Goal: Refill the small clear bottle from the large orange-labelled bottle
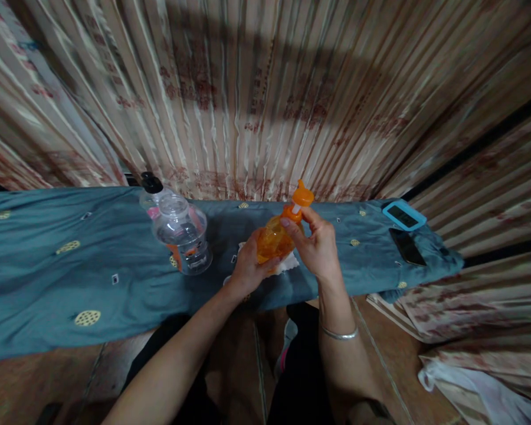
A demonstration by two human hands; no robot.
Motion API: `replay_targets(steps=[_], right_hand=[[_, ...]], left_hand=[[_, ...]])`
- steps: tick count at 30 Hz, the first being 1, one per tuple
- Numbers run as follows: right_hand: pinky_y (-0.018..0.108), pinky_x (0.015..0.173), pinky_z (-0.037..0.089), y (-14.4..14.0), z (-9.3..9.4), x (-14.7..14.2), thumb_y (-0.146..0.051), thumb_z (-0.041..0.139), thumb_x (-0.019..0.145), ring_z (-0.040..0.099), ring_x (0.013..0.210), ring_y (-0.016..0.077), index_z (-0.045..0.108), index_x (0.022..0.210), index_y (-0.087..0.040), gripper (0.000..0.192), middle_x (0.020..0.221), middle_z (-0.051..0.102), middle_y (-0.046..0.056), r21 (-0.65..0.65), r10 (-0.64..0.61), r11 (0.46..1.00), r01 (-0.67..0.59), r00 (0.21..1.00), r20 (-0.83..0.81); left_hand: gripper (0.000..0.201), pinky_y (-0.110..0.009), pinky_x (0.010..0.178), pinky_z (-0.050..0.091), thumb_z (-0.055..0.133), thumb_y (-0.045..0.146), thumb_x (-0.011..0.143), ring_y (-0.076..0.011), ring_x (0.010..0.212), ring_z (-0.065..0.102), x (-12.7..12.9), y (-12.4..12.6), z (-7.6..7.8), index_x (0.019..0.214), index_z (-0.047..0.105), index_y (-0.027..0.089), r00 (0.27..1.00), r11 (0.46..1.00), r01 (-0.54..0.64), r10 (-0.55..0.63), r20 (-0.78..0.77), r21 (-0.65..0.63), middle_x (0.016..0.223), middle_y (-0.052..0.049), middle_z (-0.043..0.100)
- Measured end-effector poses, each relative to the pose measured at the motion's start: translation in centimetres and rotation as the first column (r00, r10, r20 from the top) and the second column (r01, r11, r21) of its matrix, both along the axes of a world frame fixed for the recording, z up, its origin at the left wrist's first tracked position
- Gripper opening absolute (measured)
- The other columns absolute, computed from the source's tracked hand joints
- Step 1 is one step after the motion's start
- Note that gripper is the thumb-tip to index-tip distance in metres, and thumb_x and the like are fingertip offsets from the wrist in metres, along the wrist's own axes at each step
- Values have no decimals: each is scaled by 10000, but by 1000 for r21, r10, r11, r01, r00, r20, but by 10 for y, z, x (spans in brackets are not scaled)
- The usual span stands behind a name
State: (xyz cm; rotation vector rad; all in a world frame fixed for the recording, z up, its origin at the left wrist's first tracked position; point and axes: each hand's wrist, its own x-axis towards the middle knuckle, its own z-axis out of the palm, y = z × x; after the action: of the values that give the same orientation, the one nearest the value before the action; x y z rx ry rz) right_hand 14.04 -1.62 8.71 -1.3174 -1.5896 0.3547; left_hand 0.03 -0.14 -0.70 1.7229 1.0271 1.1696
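Orange bottle (272, 241) in left hand (248, 268), right hand (316, 245) pinching its cap (301, 196)

Your left hand (248, 268) grips the orange bottle (272, 239): translucent plastic, glossy, body looks textured. Its flip cap (301, 198) under your right hand (316, 245) is opaque orange plastic, smooth. White cloth or tissue (288, 264) beneath it, matt, crumpled. Clear bottle (183, 233): transparent glossy plastic, black cap. Table (48, 260) cover is teal woven cloth, matt, with embroidered yellow patches. Curtain (265, 94) behind: striped satin-like fabric, slight sheen. Bracelet (340, 334) on your right wrist: polished metal. Phone (407, 246): glossy black glass.
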Motion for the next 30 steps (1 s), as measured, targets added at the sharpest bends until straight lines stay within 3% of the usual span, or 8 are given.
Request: replay_targets(steps=[6,10,12,16,21,25,30], right_hand=[[378,1003,414,-1,-2,-7,-465,598,845,571,1128,221,632,973,-238,263,1086,661,37,46,-57,997,57,998,-6],[360,988,450,7,-15,15,-578,416,919,582,1144,181,561,1200,-250,455,1224,625,38,-32,20,999,-22,998,-54],[415,977,460,13,-32,29,-558,294,970,596,1120,184,509,1268,-183,525,1238,607,86,-83,-5,997,-1,998,-69],[469,973,451,20,-82,46,-465,531,913,581,1094,210,578,1157,-162,392,1185,598,89,-262,-118,957,126,992,47],[444,930,484,16,-122,36,-399,579,897,570,1091,209,562,1184,-170,367,1231,562,86,-403,-73,906,131,985,155],[424,923,487,15,-128,32,-383,578,901,577,1068,195,586,1129,-172,311,1185,583,76,-471,-37,874,118,983,179],[383,865,510,12,-130,46,-375,591,895,600,987,172,599,1071,-161,277,1091,610,58,-553,-67,826,114,992,104]], left_hand=[[628,-417,933,510,696,439,758,-271,1057,649,2,-1,0,1271,451,171,1000,1000,-12,12,11,1,1190,-113,652],[647,-417,955,496,715,454,737,-262,1067,644,3,0,0,1265,459,183,999,999,-37,37,10,-10,1187,-96,659],[648,-420,957,491,725,457,724,-260,1072,640,2,1,2,1254,468,187,998,998,-66,66,-2,-17,1183,-90,662],[615,-417,923,504,717,444,725,-258,1045,646,0,0,8,1228,474,187,994,993,-108,108,-11,-48,1146,-83,674],[579,-392,896,515,718,420,716,-248,1029,648,-4,1,10,1195,487,191,992,991,-125,126,23,-48,1111,-67,673],[581,-370,869,518,714,423,725,-240,1000,655,-8,4,6,1207,488,191,990,989,-140,141,19,-55,1113,-68,666],[613,-368,857,514,731,454,699,-254,1003,648,-13,7,7,1204,504,189,980,979,-198,198,-7,-43,1098,-61,666]])
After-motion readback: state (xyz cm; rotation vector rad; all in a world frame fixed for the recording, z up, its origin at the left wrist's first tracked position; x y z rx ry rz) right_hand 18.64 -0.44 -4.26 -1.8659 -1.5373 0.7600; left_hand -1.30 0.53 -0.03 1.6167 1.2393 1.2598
